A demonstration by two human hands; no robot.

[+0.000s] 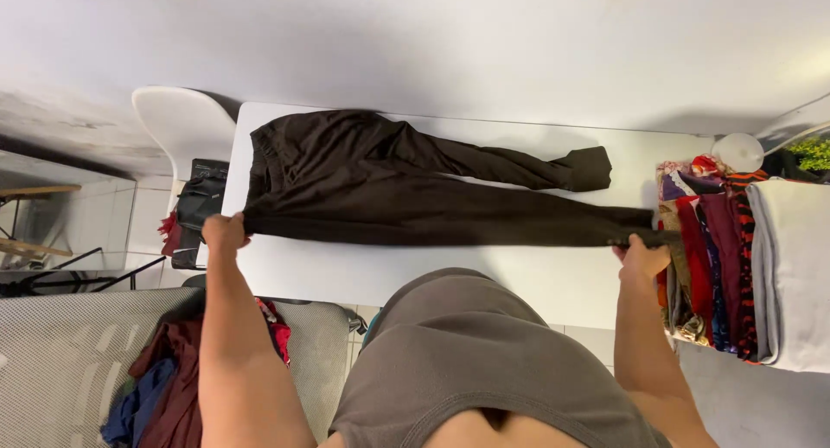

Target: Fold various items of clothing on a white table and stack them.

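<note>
Around the white table (415,279): a white moulded chair (177,124) at the left end with a black bag (197,208) beside it; a stack of folded patterned cloths (713,258) and a grey folded blanket (791,271) crowding the right end; crumpled red and blue garments (164,387) on a grey mesh seat below. Stretched flat across the tabletop, soft dark brown trousers (406,193), matte, slightly creased. Left hand (223,232) closed tight on the waistband corner; right hand (641,258) pinched shut on a leg cuff, pulled up against the cloth stack.
</note>
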